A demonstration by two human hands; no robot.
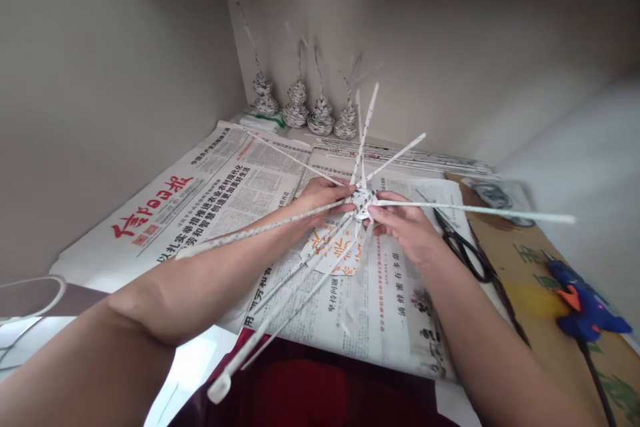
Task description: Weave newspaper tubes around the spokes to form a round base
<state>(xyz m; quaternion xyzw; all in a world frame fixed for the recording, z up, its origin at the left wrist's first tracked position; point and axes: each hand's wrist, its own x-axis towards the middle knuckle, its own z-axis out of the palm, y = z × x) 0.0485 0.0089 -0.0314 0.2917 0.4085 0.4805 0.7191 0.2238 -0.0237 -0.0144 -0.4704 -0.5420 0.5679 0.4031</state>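
Between my two hands is a small woven base of rolled newspaper tubes (363, 202), with several long tubes sticking out all round it like spokes. My left hand (323, 201) grips its left side, fingers closed on the weave. On the right side, my right hand (403, 221) pinches the weave by a tube (475, 209) that points right. Other tubes reach up and away, and some come down toward my lap. Beneath the weave lies a pale paper disc with orange characters (333, 253). The fingertips partly hide the woven middle.
Newspaper sheets (200, 200) cover the table. Several woven gourd shapes (296, 107) stand along the back wall. Loose paper tubes (425, 159) lie behind my hands. To the right are black-handled scissors (465, 250), cardboard (530, 287), a clear bundle (495, 197) and a blue glue gun (585, 303).
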